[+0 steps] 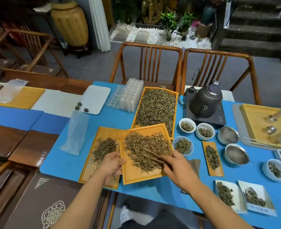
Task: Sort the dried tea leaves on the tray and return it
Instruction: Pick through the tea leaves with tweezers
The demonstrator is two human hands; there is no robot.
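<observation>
The tray being sorted [143, 174] lies on the blue-covered bench [113, 119] right in front of the person, turned askew, its left edge overlapping a second tray [88, 169] and its far corner lying over a third, long tray [156, 108]. That makes three bamboo trays of loose dried leaves: a broad spread pile [146, 149] on the near one, a small heap [104, 147] on the left one, a full layer on the far one. The left hand [112, 164] grips the near tray's left rim, thumb on top. The right hand [176, 164] pinches a pair of dark tongs [154, 157] whose tips lie in the pile.

To the right stand four white bowls of leaves, the nearest [183, 145] just beside the tray's right edge, two strainer cups [228, 135], a narrow wooden scoop [212, 158] of leaves, and three white sample dishes along the bench's near right edge. Behind them sits one dark kettle [205, 102] on its base. On the left, bare blue cloth lies beyond a clear bag [75, 131], a white plate [95, 99] with three tea balls and stacked clear boxes [128, 96]. Two wooden chairs [146, 61] stand at the far side.
</observation>
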